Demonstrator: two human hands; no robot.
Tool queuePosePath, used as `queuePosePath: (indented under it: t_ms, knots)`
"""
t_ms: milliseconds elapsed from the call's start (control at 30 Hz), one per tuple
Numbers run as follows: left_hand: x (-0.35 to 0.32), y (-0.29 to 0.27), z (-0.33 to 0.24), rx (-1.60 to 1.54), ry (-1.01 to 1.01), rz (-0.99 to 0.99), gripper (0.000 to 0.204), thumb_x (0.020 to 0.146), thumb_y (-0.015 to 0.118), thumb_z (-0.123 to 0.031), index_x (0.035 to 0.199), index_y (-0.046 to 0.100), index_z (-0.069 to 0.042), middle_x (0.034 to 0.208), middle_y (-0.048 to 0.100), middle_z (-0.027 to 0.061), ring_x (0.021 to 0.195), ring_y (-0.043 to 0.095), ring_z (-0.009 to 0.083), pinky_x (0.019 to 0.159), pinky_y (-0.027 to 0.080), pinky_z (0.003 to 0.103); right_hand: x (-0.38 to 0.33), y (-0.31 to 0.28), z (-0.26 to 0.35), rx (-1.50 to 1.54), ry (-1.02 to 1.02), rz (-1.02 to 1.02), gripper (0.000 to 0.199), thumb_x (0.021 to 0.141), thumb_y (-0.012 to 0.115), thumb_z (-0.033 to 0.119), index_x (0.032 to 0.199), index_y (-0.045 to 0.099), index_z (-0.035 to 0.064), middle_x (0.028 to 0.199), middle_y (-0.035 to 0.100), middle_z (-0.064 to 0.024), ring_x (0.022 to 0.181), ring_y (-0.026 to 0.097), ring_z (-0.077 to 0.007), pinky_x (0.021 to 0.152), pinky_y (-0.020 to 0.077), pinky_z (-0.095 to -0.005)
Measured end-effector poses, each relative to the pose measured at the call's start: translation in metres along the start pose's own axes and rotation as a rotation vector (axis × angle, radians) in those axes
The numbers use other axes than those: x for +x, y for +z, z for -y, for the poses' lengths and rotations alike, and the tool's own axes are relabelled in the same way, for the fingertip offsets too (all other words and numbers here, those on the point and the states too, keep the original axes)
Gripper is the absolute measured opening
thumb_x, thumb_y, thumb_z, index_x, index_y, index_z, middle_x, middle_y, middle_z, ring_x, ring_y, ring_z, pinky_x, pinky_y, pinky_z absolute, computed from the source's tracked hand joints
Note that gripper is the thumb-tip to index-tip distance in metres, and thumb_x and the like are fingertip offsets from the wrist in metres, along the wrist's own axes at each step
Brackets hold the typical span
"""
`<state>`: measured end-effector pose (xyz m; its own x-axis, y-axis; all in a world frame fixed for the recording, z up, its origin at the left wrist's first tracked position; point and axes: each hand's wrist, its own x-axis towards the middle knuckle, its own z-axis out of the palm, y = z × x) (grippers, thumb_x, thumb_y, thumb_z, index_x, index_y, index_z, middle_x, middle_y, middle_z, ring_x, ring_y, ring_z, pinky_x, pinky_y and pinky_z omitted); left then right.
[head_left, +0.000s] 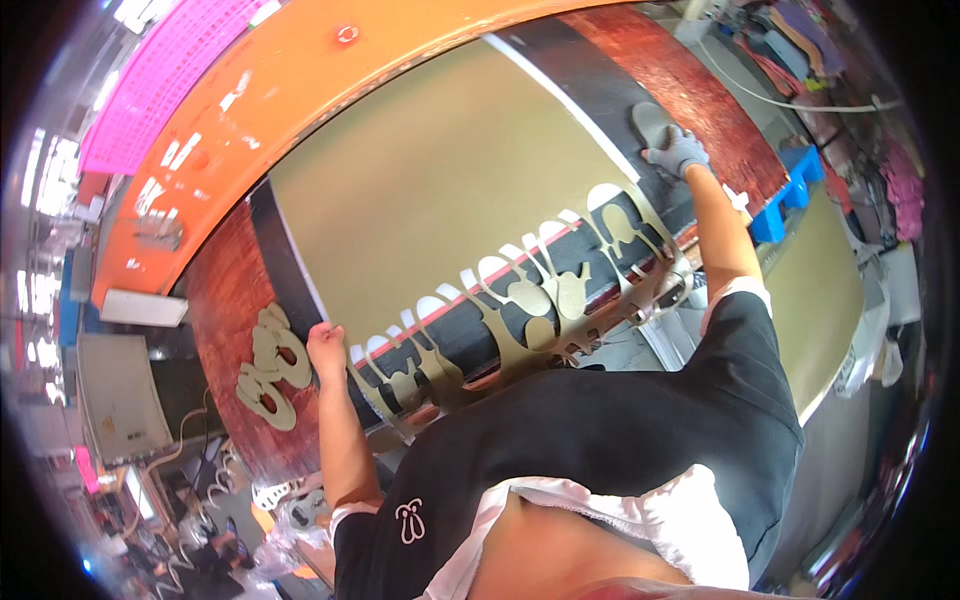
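My bare left hand [325, 348] is curled at the near left corner of a large tan sheet [450, 190], which lies on a black strip [600, 85]. My right hand [678, 152], in a grey glove, grips a grey sole-shaped cutting die [650, 122] standing on the black strip at the far right. The sheet's near edge [520, 320] is cut into a lacy scrap with several sole-shaped holes. A pile of tan sole-shaped cut pieces [268, 368] lies just left of my left hand.
An orange machine beam [300, 90] arches over the far side of the sheet. Red-brown boards [700, 95] flank the black strip. A blue crate [790, 195] and a tan surface [820, 280] are at right. Cables and clutter lie on the floor at lower left.
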<state>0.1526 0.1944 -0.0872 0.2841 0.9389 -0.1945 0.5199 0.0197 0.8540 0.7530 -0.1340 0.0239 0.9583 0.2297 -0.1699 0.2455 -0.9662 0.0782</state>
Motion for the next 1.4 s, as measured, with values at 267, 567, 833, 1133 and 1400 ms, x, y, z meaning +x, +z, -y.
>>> queuePosePath:
  t_ms: [267, 567, 833, 1133, 1400]
  knots:
    - [0.008, -0.09, 0.023, 0.627, 0.085, -0.029, 0.028, 0.084, 0.059, -0.027, 0.104, 0.055, -0.007, 0.087, 0.065, 0.0164, 0.083, 0.062, 0.0354, 0.071, 0.048, 0.045, -0.061, -0.007, 0.085, 0.011, 0.039, 0.039, 0.09, 0.06, 0.07, 0.049, 0.137, 0.037, 0.0161, 0.131, 0.048, -0.0182, 0.121, 0.048, -0.0336, 0.098, 0.0413, -0.0414]
    - [-0.065, -0.193, 0.104, 0.184, 0.145, -0.24, 0.03, 0.086, 0.059, -0.02, 0.111, 0.056, -0.005, 0.09, 0.056, 0.0094, 0.075, 0.058, 0.0228, 0.068, 0.047, 0.034, -0.257, -0.034, 0.26, 0.224, -1.083, -0.413, 0.086, 0.055, 0.076, 0.03, 0.131, 0.043, 0.0082, 0.121, 0.05, -0.0216, 0.111, 0.049, -0.0376, 0.095, 0.0409, -0.0417]
    - [-0.071, -0.324, 0.185, 0.121, 0.324, -0.358, 0.021, 0.084, 0.059, -0.018, 0.103, 0.06, -0.009, 0.086, 0.058, 0.0091, 0.074, 0.06, 0.0262, 0.065, 0.048, 0.037, -0.565, -0.023, 0.545, -0.226, -2.167, -0.321, 0.075, 0.049, 0.076, 0.033, 0.119, 0.053, 0.0181, 0.116, 0.051, -0.0172, 0.108, 0.049, -0.0348, 0.089, 0.0379, -0.0492]
    - [-0.04, -0.419, 0.265, -0.063, 0.335, -0.322, 0.017, 0.081, 0.061, -0.009, 0.098, 0.06, -0.005, 0.085, 0.058, 0.0083, 0.069, 0.06, 0.0231, 0.063, 0.048, 0.032, -0.681, 0.078, 0.694, -0.454, -2.376, -0.439, 0.045, 0.075, 0.055, 0.023, 0.12, 0.053, 0.0182, 0.124, 0.05, -0.0144, 0.117, 0.046, -0.0293, 0.1, 0.0316, -0.0486]
    - [0.071, -0.429, 0.265, -0.308, 0.332, -0.205, 0.028, 0.083, 0.057, -0.007, 0.11, 0.055, -0.002, 0.095, 0.057, 0.0125, 0.083, 0.057, 0.0223, 0.073, 0.048, 0.033, -0.692, 0.148, 0.623, 0.428, -1.576, 0.054, 0.086, 0.061, 0.076, 0.038, 0.128, 0.04, -0.003, 0.126, 0.044, -0.0235, 0.118, 0.042, -0.0389, 0.102, 0.0317, -0.0454]
